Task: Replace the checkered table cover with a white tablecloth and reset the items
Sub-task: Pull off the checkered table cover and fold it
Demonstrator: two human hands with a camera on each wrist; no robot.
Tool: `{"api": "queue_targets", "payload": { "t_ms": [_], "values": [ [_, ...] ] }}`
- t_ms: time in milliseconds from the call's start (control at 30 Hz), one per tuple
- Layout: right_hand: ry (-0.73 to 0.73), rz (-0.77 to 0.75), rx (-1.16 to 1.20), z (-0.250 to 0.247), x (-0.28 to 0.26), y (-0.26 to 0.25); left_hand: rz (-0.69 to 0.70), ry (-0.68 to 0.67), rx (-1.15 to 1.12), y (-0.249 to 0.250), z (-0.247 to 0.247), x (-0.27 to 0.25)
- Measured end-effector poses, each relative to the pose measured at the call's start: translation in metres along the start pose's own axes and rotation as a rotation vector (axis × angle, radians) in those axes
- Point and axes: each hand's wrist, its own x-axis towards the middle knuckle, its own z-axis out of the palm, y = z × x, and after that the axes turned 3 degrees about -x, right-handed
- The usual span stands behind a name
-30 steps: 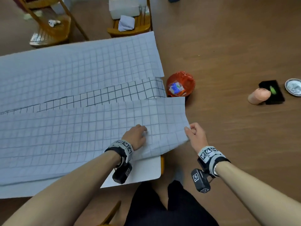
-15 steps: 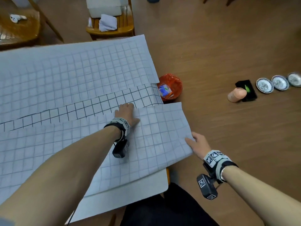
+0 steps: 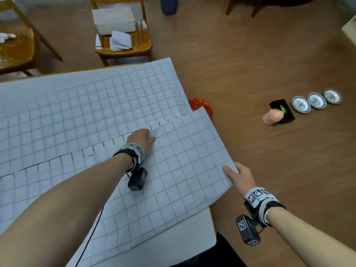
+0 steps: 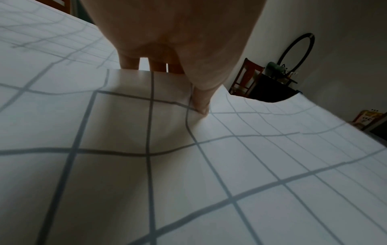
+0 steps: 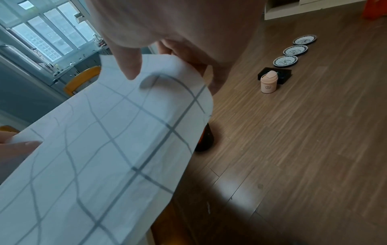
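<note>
The checkered cover [image 3: 96,105] lies on the table with its far and near flaps folded inward, pale undersides up. My left hand [image 3: 143,136] grips the near flap's free edge mid-table; in the left wrist view the thumb [image 4: 201,102] presses on top and the fingers go over the edge. My right hand [image 3: 236,173] pinches the flap's right corner off the table's side, thumb [image 5: 127,66] above, fingers below. A plain white sheet [image 3: 183,247] shows beneath at the near corner.
On the wooden floor to the right are a red bin [image 3: 204,105], a pink lidded cup [image 3: 272,117], a black tray [image 3: 285,112] and three small plates [image 3: 316,100]. A chair [image 3: 134,49] behind the table holds a white box [image 3: 115,20] and a folded cloth [image 3: 120,43].
Both hands have carried the near flap farther across the table. The strip of dark-lined cover between the two flaps has narrowed to a thin line, and the flap now hides part of the red bin.
</note>
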Motion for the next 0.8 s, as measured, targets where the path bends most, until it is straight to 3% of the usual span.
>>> {"api": "queue_targets", "payload": {
  "t_ms": [200,400,533,800],
  "values": [
    [0.057,0.053,-0.220,0.002,0.001,0.014,-0.009,0.086,0.005,-0.002,0.023,-0.003],
    [0.073,0.045,-0.233,-0.001,0.004,0.027,0.152,0.191,0.004,0.004,0.040,-0.038],
    [0.064,0.019,-0.121,-0.001,0.004,0.028,0.263,0.133,0.028,0.017,0.062,-0.083],
    [-0.091,-0.023,-0.001,-0.011,0.006,0.065,0.482,0.054,0.029,0.057,0.134,-0.199]
  ]
}}
